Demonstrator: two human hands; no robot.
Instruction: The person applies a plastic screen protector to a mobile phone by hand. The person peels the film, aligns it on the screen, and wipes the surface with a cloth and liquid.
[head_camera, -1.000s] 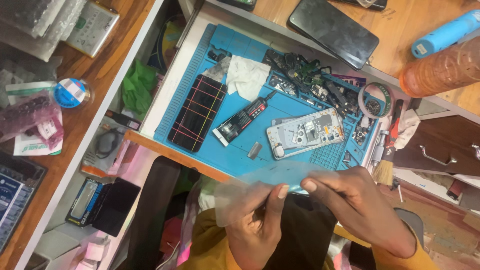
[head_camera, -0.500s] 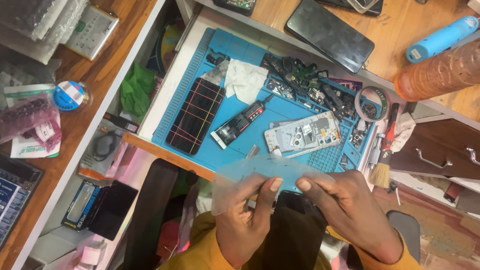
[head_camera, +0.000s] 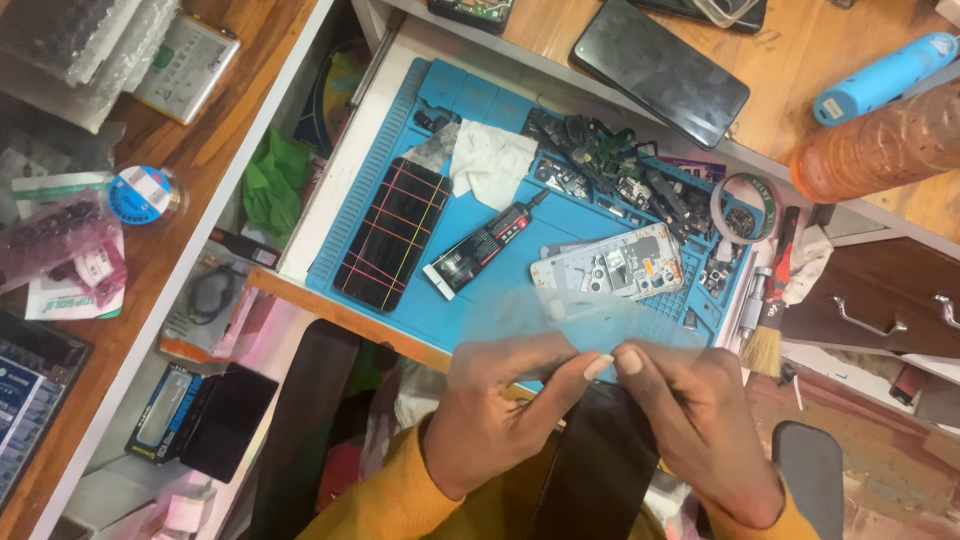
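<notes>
Your left hand (head_camera: 500, 410) and right hand (head_camera: 700, 420) pinch a clear film sheet (head_camera: 590, 320) by its near edge, above the blue repair mat (head_camera: 480, 310), which lies on a white pull-out shelf (head_camera: 350, 170) between wooden desktops (head_camera: 200, 170).

The thin clear plastic film (head_camera: 590, 325) held between both hands is motion-blurred, its edges hard to trace. The left hand (head_camera: 500, 410) covers the film's near corner; the right hand (head_camera: 700, 430) hides part of the dark flat panel (head_camera: 595, 470) below it. The orange plastic bottle (head_camera: 880, 140) is cut off by the right edge. The heap of small dark phone parts (head_camera: 620, 175) is too small to sort (connectors or brackets, cannot tell).
</notes>
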